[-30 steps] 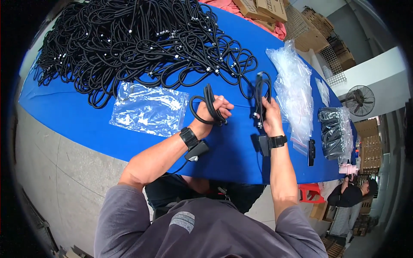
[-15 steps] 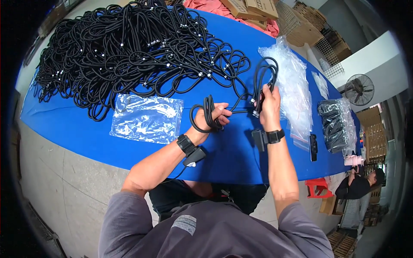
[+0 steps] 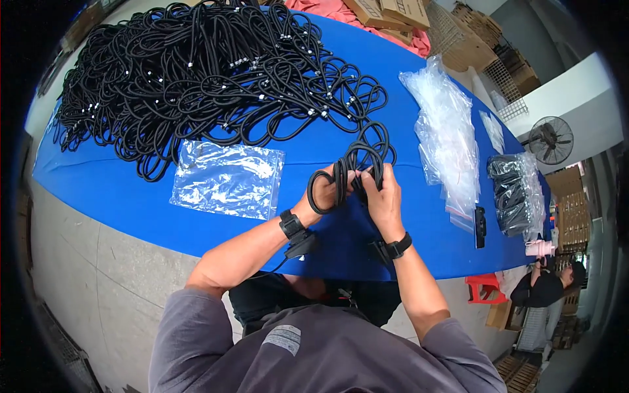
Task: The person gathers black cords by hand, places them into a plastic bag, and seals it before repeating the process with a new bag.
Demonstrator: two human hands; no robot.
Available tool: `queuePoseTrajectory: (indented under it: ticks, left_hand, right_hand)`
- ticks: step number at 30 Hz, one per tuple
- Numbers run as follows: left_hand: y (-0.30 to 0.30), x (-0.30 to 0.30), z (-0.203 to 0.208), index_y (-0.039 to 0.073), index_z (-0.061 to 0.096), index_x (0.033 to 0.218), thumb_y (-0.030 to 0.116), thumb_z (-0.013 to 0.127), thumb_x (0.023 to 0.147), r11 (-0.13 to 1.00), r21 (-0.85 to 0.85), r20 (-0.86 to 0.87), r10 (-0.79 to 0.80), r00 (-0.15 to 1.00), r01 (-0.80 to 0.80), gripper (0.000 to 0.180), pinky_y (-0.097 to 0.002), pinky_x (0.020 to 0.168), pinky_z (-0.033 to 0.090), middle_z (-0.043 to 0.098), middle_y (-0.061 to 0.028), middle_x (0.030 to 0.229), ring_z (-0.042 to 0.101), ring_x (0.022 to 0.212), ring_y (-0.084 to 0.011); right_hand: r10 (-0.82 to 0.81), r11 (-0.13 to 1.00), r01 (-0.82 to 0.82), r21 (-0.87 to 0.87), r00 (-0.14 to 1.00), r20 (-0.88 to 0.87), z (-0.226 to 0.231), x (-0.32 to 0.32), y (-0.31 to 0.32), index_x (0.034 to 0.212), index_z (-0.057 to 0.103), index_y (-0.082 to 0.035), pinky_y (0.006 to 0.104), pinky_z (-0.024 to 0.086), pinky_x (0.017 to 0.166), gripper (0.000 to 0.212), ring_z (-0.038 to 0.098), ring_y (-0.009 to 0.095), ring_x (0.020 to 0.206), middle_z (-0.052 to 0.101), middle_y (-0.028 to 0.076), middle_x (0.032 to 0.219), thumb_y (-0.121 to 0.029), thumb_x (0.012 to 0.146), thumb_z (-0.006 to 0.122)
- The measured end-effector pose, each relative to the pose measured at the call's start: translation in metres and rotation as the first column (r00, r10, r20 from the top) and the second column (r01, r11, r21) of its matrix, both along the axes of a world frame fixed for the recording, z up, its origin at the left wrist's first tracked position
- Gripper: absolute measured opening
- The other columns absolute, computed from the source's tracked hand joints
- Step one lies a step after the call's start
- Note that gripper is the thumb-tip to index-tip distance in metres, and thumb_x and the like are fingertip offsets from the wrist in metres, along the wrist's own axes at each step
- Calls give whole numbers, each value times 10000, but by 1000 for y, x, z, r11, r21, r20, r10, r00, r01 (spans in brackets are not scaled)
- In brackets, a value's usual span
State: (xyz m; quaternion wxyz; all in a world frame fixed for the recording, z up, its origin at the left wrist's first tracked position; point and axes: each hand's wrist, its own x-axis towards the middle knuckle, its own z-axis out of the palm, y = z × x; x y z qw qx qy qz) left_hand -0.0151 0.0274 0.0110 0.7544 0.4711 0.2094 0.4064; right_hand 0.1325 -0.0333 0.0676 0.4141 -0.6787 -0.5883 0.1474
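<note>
My left hand [image 3: 322, 190] grips a black cable [image 3: 347, 171] wound into loops that hang around its fingers. My right hand [image 3: 382, 195] holds the same cable right beside it, fingers pinched on the strands, with more loops rising above both hands. Both hands hover over the blue table [image 3: 367, 98], close together. A loose end of the cable runs back toward the big heap of black cables [image 3: 196, 72] at the far left. An empty clear plastic bag [image 3: 226, 178] lies flat just left of my left hand.
A stack of clear plastic bags [image 3: 445, 137] lies to the right, with bagged black cables [image 3: 514, 190] and a small black object [image 3: 480, 226] beyond. Cardboard boxes [image 3: 386, 10] sit at the far edge. Another person [image 3: 550, 285] crouches at lower right near a fan [image 3: 550, 139].
My right hand came down and left from holding the cable stretched up, and now meets my left hand. The cable is gathered into more loops between the two hands.
</note>
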Motion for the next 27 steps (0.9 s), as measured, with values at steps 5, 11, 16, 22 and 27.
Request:
queuePoseTrajectory:
  ticks: [5, 11, 16, 22, 27]
  left_hand:
    - [0, 3, 4, 37, 643, 989, 286, 599, 1037, 999, -12, 36, 39, 999, -38, 257, -277, 673, 505, 670, -38, 831, 622, 725, -120]
    - [2, -3, 4, 40, 626, 1070, 253, 601, 1032, 997, -74, 5, 17, 1000, -17, 218, -248, 648, 505, 654, -19, 894, 604, 716, -99]
    - [3, -1, 7, 29, 629, 1092, 244, 615, 1023, 995, -95, -23, -19, 1000, 16, 227, -252, 657, 527, 690, -36, 957, 648, 734, -117]
    - [0, -5, 12, 20, 645, 1133, 237, 626, 1020, 995, -93, 3, -45, 999, 46, 246, -252, 654, 533, 707, -46, 994, 665, 756, -120]
    - [2, -3, 12, 20, 656, 1142, 230, 630, 1020, 994, -74, 10, -75, 997, 75, 244, -245, 654, 531, 702, -43, 988, 665, 761, -119]
  right_hand:
    - [166, 986, -169, 11, 949, -270, 8, 0, -5, 1077, 563, -40, 293, 503, 776, 137, 625, 118, 876, 660, 39, 965, -135, 995, 617]
    - [220, 969, -245, 7, 858, -463, 18, 7, -14, 1118, 617, -29, 256, 483, 843, 155, 610, 99, 904, 662, 24, 966, -148, 1022, 598]
    - [106, 994, -88, 66, 927, -360, 40, 14, -15, 1115, 638, -12, 255, 491, 837, 192, 617, 100, 906, 681, 35, 952, -179, 1043, 578]
    - [5, 988, -71, -137, 903, -430, 46, 27, -15, 1115, 660, 6, 274, 497, 855, 242, 631, 105, 915, 706, 51, 978, -204, 1062, 553]
    - [87, 985, -160, -68, 793, -603, 21, 14, -25, 1116, 667, 16, 278, 498, 870, 231, 638, 116, 909, 712, 61, 1005, -176, 1058, 553]
